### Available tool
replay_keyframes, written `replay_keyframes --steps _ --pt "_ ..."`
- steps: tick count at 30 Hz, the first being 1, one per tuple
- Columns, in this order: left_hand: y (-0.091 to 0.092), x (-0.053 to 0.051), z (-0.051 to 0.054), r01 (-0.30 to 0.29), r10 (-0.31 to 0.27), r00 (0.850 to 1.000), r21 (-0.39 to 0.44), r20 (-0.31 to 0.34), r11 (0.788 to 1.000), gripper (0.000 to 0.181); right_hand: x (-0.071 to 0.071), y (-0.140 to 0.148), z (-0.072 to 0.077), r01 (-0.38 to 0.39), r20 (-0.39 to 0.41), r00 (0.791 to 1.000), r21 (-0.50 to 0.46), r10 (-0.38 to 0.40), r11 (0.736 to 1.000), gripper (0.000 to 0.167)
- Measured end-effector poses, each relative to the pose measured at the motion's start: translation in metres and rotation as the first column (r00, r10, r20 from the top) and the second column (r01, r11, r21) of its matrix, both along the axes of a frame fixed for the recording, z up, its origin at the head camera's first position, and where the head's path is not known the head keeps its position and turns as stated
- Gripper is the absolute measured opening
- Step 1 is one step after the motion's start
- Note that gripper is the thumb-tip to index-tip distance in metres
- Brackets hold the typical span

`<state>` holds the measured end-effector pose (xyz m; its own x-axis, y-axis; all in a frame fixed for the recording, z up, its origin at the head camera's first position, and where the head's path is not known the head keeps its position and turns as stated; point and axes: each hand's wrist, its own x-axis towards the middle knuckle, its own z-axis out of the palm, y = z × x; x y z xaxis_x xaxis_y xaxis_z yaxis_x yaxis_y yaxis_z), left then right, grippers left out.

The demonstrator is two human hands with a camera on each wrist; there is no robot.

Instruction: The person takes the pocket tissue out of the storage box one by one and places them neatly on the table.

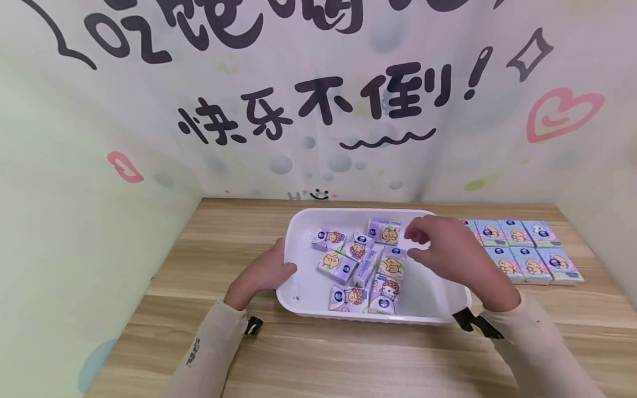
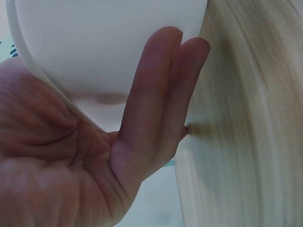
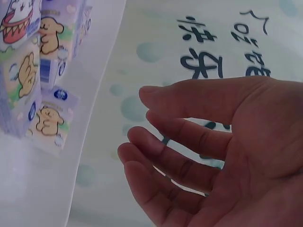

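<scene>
A white tray (image 1: 428,298) on the wooden table holds several small purple tissue packs (image 1: 337,266), lying at mixed angles, some overlapping. At its left end my left hand (image 1: 266,269) grips the rim, thumb over the edge and fingers against the outer wall; the left wrist view shows this hand (image 2: 147,109) along the white wall. My right hand (image 1: 445,246) hovers above the tray's right part, beside the packs, fingers loosely bent. In the right wrist view nothing lies between the thumb and fingers of this hand (image 3: 203,146).
Right of the tray, blue tissue packs (image 1: 534,264) lie in two neat rows on the table (image 1: 318,359), partly hidden by the right hand. Behind the table stands a pale wall covering (image 1: 249,171) with dark lettering.
</scene>
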<state>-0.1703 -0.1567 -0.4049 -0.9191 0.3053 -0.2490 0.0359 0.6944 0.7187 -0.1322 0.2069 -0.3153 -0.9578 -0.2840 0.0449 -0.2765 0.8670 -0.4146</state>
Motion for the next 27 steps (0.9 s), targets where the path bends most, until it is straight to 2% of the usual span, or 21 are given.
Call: replay_keyframes --steps 5,11,18,21,27 --pt "0.001 0.0 0.001 0.002 -0.002 1.0 -0.002 0.005 1.0 0.072 -0.008 -0.02 -0.001 -0.088 0.002 0.996 0.07 0.088 0.994 0.024" --pt "0.001 0.0 0.001 0.002 -0.002 1.0 -0.01 0.002 1.0 0.072 -0.019 -0.04 -0.007 -0.189 0.05 0.982 0.13 0.184 0.973 0.026" --pt "0.0 0.001 0.003 -0.008 0.008 1.0 -0.008 0.016 1.0 0.073 -0.032 -0.061 -0.021 -0.362 0.167 0.925 0.129 0.34 0.923 0.043" --pt "-0.001 0.001 0.003 -0.009 0.009 1.0 -0.014 0.016 1.0 0.072 -0.034 -0.067 -0.028 -0.379 0.211 0.913 0.128 0.348 0.917 0.05" --pt "-0.001 0.0 0.0 -0.008 0.008 1.0 -0.012 0.008 1.0 0.072 -0.038 -0.072 -0.038 -0.416 0.186 0.904 0.175 0.385 0.892 0.05"
